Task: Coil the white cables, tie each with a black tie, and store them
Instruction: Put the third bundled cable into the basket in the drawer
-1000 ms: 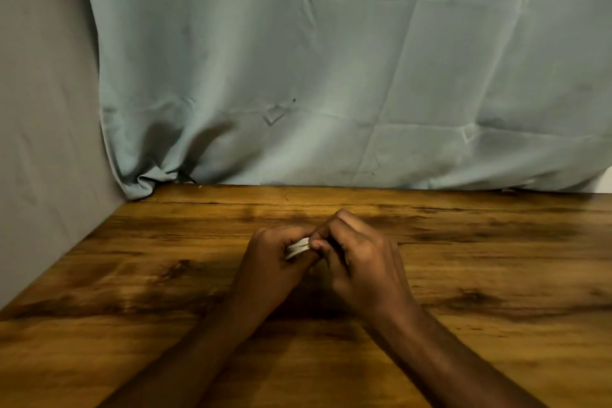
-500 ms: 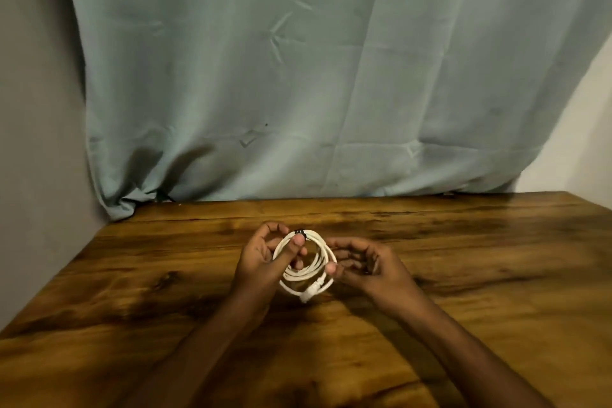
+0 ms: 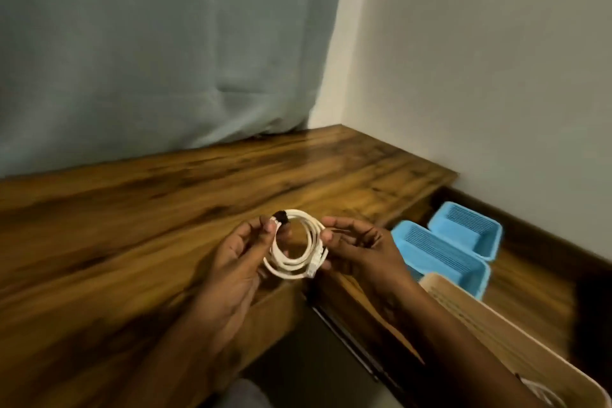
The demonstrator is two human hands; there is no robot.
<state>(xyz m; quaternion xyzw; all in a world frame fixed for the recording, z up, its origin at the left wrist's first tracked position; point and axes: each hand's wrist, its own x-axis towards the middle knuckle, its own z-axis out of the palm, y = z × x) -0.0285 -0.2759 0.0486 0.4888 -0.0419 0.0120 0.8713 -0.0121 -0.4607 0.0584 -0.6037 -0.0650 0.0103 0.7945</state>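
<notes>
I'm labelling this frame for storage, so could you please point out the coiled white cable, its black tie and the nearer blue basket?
coiled white cable (image 3: 291, 264): head view, lower strands of the coil.
black tie (image 3: 281, 216): head view, wrap at the coil's top.
nearer blue basket (image 3: 477, 270): head view, right rim.

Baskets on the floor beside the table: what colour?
Two are light blue; a third basket is beige. Head view.
</notes>
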